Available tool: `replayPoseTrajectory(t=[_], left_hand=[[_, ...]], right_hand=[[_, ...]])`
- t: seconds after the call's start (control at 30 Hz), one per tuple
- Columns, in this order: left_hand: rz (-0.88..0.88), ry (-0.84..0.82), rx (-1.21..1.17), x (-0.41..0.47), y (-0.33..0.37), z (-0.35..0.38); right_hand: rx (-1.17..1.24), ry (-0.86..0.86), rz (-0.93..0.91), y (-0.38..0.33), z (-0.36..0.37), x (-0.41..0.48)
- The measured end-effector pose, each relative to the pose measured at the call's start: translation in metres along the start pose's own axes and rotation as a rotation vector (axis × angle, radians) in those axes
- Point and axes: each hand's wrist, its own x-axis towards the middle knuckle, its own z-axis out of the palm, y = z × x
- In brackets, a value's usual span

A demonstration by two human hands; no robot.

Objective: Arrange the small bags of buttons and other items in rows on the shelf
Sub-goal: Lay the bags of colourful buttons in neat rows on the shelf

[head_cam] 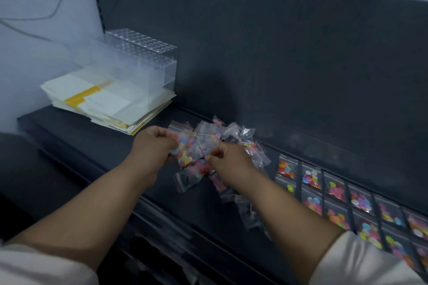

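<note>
A loose heap of small clear bags (228, 133) with coloured buttons lies in the middle of the dark shelf (97, 143). My left hand (154, 143) and my right hand (225, 157) are both closed on a small bag of pastel buttons (187, 149), held between them just above the heap. To the right, rows of button bags (361, 206) lie flat side by side along the shelf, running toward the right edge of the view.
A stack of white and yellow papers (108, 102) sits at the shelf's left end, with a clear acrylic rack with holes (143, 58) on top of it. The dark back panel (278, 65) rises behind. White cables (58, 4) hang on the wall at left.
</note>
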Motion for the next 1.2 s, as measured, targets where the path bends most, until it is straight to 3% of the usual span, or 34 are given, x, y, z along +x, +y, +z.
replayPoseTrajectory(t=[0.2, 0.43, 0.53, 0.67, 0.83, 1.2], left_hand=[[0.007, 0.014, 0.030, 0.008, -0.002, -0.024], [-0.025, -0.018, 0.055, 0.023, -0.012, -0.037], [-0.022, -0.031, 0.049, 0.026, -0.012, -0.036], [-0.004, -0.057, 0.022, 0.028, -0.007, -0.029], [-0.024, -0.106, -0.055, 0.023, 0.001, -0.001], [-0.099, -0.418, -0.073, -0.050, 0.006, 0.136]], right_hand=[[-0.384, 0.032, 0.123, -0.017, 0.027, 0.035], [-0.493, -0.015, 0.285, -0.024, 0.046, 0.052], [-0.288, -0.013, 0.235, -0.026, 0.043, 0.052], [0.179, 0.080, 0.138, -0.026, 0.029, 0.039], [0.572, 0.113, 0.222, -0.013, -0.004, 0.017], [0.656, 0.231, 0.327, 0.085, -0.124, -0.089]])
